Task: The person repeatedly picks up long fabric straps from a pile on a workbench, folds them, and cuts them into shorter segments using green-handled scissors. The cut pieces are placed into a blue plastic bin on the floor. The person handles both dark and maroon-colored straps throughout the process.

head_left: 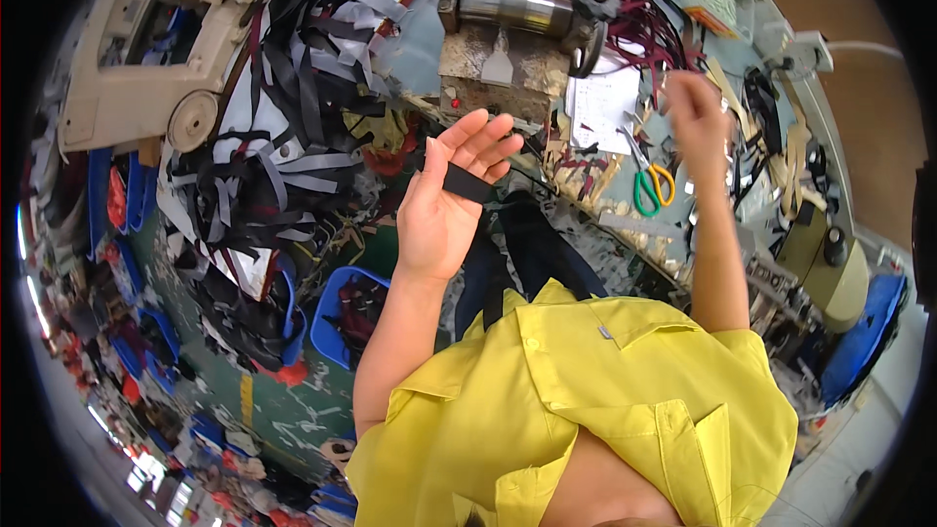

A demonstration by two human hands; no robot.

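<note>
My left hand (451, 190) is turned palm up, its fingers loosely curled. Across the palm lies a short black fabric strip (467, 183), kept in place between the thumb side and the fingers. Just beyond that hand stands a glue-stained machine (498, 63) with a shiny metal roller (517, 8). On the right my right hand (697, 117) is raised over the worktable, smeared by motion. Its fingers look bent down, near the maroon straps (639, 24); whether they hold anything is not visible.
Scissors (648, 176) with green and orange handles lie beside a written paper sheet (599, 112). Grey and black strips (312, 59) are heaped on the left, near a beige sewing machine (146, 78). A blue bin (337, 317) stands on the floor. Another machine (825, 268) is at right.
</note>
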